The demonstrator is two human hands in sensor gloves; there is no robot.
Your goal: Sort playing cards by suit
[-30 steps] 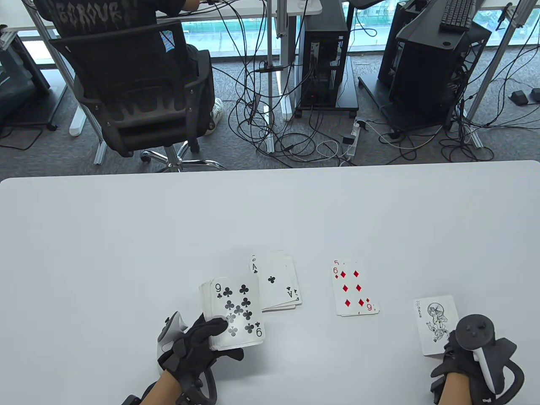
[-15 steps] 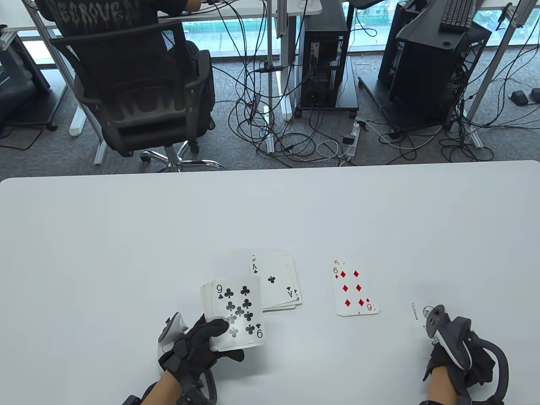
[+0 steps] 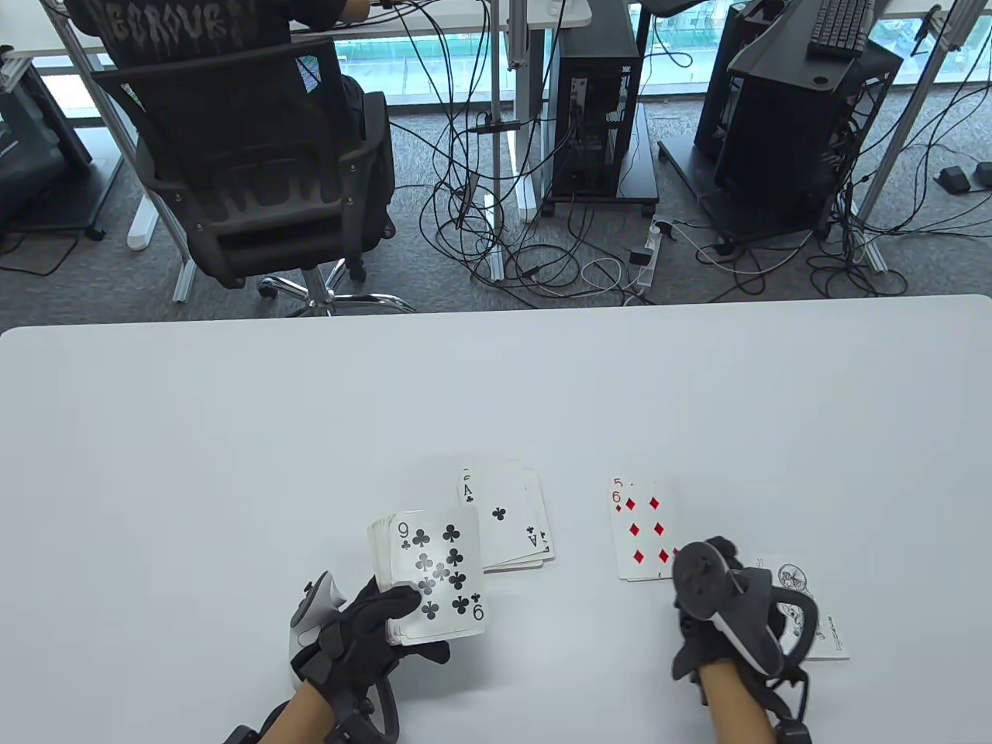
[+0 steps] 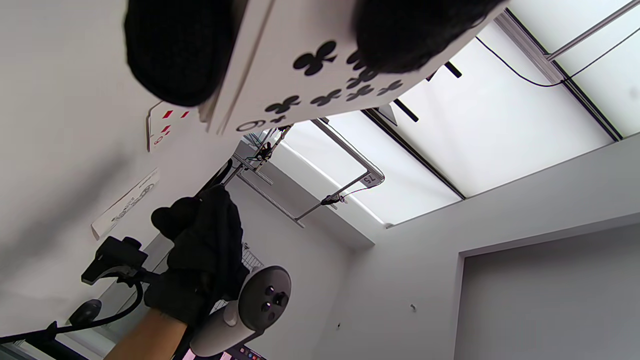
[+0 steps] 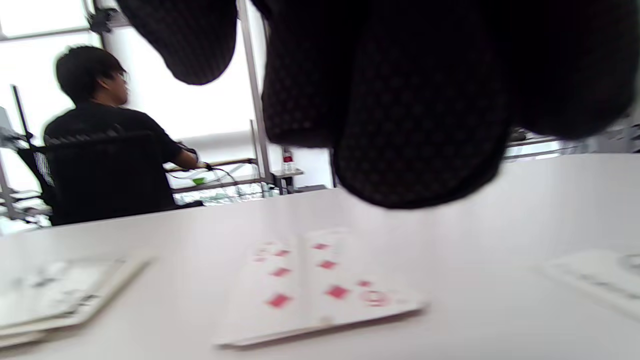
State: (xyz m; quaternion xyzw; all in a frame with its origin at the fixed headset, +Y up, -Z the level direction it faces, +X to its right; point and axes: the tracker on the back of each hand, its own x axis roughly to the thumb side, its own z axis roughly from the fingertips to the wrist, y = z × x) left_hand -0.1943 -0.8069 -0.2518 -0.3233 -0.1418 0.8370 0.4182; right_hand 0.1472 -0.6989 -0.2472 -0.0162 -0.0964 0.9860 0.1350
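Observation:
My left hand [image 3: 376,620] grips a face-up deck [image 3: 434,573] with the nine of clubs on top, thumb across its lower left corner. From below, the deck [image 4: 300,75] shows between the left fingers [image 4: 175,50]. A clubs pile [image 3: 511,519] topped by the ace lies just beyond it. To the right lies a diamonds pile [image 3: 639,527] topped by the six. My right hand [image 3: 717,608] hovers at that pile's near right corner, fingers loosely curled and holding nothing. A joker card [image 3: 814,620] lies flat on the table, partly hidden under the right hand's tracker.
The white table [image 3: 310,434] stretches far beyond the piles. Past its far edge are a person in an office chair [image 3: 240,155], floor cables and computer towers. In the right wrist view the diamonds pile [image 5: 320,285] lies ahead, with the clubs pile [image 5: 65,295] at left.
My right hand has let go of the joker and swung left to the diamonds pile's near corner. The joker now lies turned on the table. The left hand and deck stayed still.

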